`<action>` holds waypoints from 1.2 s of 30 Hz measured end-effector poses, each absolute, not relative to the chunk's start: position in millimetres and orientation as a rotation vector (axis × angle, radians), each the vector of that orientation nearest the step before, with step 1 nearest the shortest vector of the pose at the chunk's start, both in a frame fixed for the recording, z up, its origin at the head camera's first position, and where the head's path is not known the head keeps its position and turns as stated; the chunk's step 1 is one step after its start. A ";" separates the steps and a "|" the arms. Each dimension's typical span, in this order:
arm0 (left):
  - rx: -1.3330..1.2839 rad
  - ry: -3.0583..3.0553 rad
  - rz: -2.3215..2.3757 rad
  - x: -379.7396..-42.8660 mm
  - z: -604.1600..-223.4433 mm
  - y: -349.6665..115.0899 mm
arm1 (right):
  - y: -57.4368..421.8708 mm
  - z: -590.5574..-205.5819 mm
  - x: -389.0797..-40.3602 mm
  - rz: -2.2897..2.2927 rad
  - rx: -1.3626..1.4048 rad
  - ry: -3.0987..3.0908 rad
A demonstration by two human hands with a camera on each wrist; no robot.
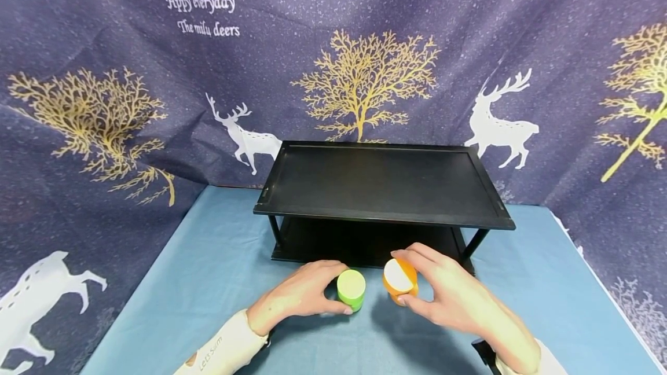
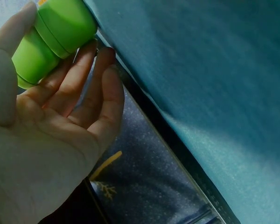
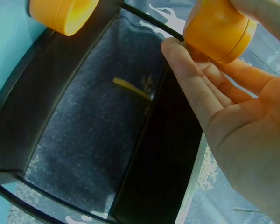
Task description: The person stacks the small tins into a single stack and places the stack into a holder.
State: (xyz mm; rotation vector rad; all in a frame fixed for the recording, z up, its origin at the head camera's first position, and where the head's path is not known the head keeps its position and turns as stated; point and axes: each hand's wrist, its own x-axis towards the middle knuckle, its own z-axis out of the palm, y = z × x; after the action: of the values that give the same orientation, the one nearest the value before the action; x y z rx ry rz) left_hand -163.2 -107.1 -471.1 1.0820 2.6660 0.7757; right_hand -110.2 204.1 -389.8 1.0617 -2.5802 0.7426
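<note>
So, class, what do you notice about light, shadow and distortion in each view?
Head view: the right hand casts a soft shadow on the blue cloth, and the pale patch on the orange container may be glare; left wrist view: the left hand is dim, the blue cloth unevenly lit; right wrist view: the edge of the black shelf bows, probably lens distortion.

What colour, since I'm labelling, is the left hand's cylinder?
The cylinder is bright green, clearest in the left wrist view.
</note>
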 end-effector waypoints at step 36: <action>1.121 2.616 0.854 -164.4 -470.8 -107.9 | 178.5 -382.5 -122.6 0.842 1.124 -2.583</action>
State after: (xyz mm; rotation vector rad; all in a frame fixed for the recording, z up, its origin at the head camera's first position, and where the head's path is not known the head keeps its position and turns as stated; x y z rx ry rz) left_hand -164.4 -107.9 -470.8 1.1208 2.6162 0.8536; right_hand -122.6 178.5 -382.5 1.1239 -2.5828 0.8423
